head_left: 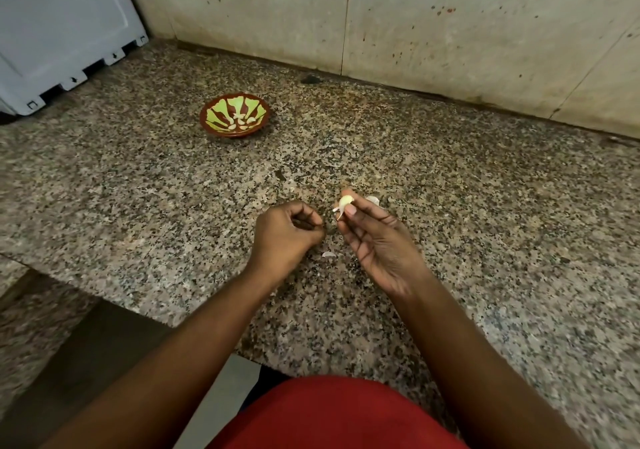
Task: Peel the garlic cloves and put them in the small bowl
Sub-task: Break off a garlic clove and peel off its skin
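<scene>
My right hand (375, 244) pinches a garlic clove (344, 203) between thumb and fingertips, a little above the granite counter (138, 189); loose skin still clings to the clove. Just left of it, my left hand (285, 235) hangs over the counter with its fingers curled in, and nothing shows inside them. The small bowl (235, 115), brown with green patches, stands farther back to the left and holds several peeled cloves. A scrap of garlic skin (329, 254) lies on the counter between my wrists, and another pale piece (374, 200) lies behind my right fingers.
A tiled wall (415, 16) closes off the back of the counter. A white plastic appliance or crate (59, 33) stands at the far left corner. The counter's front edge runs diagonally at lower left, with a lower ledge (31, 327) beneath it.
</scene>
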